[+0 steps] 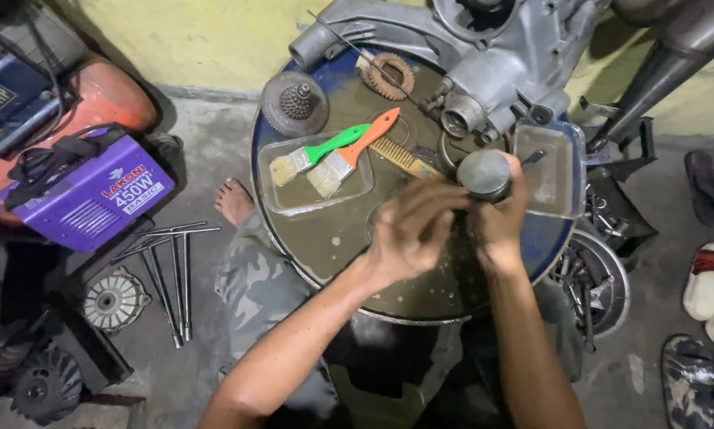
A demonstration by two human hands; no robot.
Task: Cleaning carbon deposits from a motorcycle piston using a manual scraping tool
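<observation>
Right hand (501, 222) grips round grey metal piston (484, 173) at frame centre-right, fingers curled tight – holds it steady over round blue drum top (325, 238). Left hand (408, 234) blurred beside it – finger grip unclear.

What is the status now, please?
Right hand grips metal cylinder. Left hand at it, blurred. Both over drum top. Brushes apart, in tray.

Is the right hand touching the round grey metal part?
Touching: the head view shows the right hand with fingers wrapped around the round grey metal part.
</observation>
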